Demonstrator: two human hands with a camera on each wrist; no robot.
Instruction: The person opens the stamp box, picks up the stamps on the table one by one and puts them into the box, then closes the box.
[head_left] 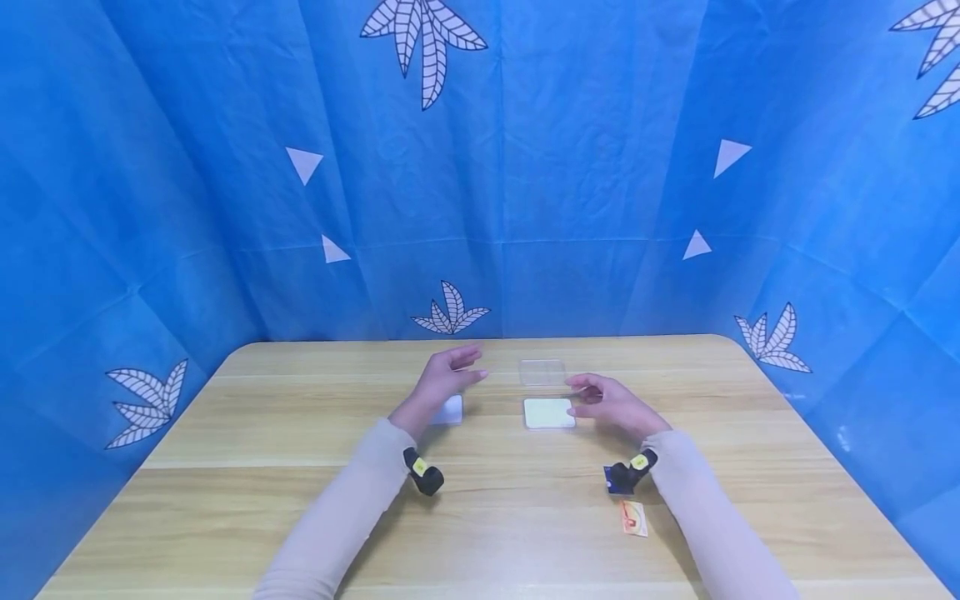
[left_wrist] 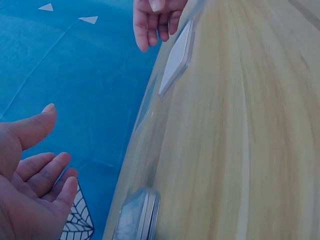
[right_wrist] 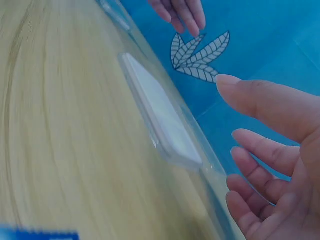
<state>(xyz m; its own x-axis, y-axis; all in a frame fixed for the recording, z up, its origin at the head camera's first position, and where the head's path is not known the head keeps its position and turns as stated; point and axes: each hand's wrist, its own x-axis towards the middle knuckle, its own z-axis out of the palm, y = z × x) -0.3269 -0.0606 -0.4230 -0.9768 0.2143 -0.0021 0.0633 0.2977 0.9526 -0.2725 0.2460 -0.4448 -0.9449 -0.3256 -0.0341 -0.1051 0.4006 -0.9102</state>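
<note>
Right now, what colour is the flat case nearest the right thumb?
The case is white with clear edges; the right wrist view shows it best.

On the desk, from the middle case, a lid-like piece lies at twelve, the left case at nine, the right hand at three, the left hand at ten, the farther packet past four, the nearer packet beyond it; a curtain hangs behind.
</note>
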